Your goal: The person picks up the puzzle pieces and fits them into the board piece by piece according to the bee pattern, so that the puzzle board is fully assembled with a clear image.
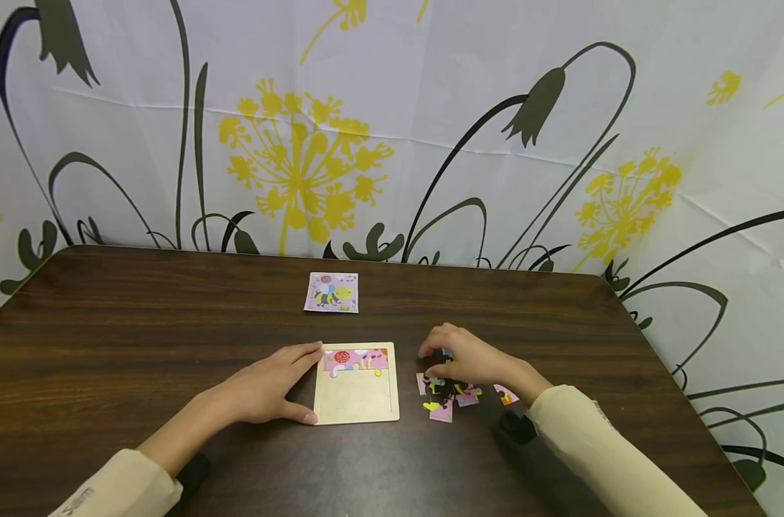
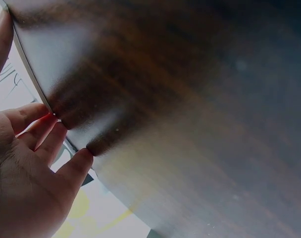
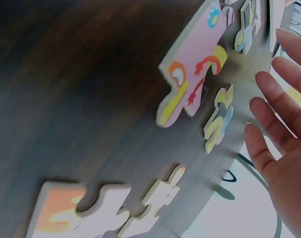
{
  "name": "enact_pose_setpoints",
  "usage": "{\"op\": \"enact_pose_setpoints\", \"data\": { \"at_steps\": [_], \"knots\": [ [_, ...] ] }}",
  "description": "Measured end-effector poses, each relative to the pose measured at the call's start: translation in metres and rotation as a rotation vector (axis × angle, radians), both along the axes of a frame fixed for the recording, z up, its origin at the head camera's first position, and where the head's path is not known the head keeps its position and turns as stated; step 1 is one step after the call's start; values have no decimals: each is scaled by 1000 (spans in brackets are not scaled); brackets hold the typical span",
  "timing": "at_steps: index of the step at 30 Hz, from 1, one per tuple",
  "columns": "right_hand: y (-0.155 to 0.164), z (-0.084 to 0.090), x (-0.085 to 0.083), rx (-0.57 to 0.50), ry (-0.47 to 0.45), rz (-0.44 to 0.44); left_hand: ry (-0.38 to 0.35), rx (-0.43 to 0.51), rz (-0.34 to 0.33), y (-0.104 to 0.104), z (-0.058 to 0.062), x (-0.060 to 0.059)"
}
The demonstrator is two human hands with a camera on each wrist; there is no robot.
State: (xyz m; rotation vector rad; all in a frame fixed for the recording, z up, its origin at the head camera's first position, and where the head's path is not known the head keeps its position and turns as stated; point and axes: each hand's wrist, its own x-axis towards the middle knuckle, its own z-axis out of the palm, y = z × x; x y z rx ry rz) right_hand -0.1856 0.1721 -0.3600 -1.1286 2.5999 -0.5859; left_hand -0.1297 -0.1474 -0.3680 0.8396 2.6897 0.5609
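A square wooden puzzle tray (image 1: 353, 401) lies flat on the table, with a row of joined pink pieces (image 1: 366, 358) along its far side. My left hand (image 1: 266, 384) rests at the tray's left edge, fingers by the far corner and thumb by the near one. To the right of the tray, my right hand (image 1: 466, 357) is over a group of loose puzzle pieces (image 1: 441, 413), partly covering them. In the right wrist view its fingers (image 3: 284, 106) are extended beside the pieces and hold nothing. A pink piece (image 3: 197, 64) with red and yellow marks stands out there.
Beyond the tray lies a square picture card (image 1: 331, 293) with a bee on it. One loose corner piece (image 1: 506, 395) sits apart, near the right wrist. The dark wooden table (image 1: 172, 309) ends at a flower-print cloth (image 1: 456, 86) behind it.
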Motion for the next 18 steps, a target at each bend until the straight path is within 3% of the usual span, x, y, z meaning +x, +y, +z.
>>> {"op": "enact_pose_setpoints", "data": {
  "at_steps": [18],
  "knots": [
    [11,-7,12,53,-3,5,6,4,-3,0,0,0]
  ]
}}
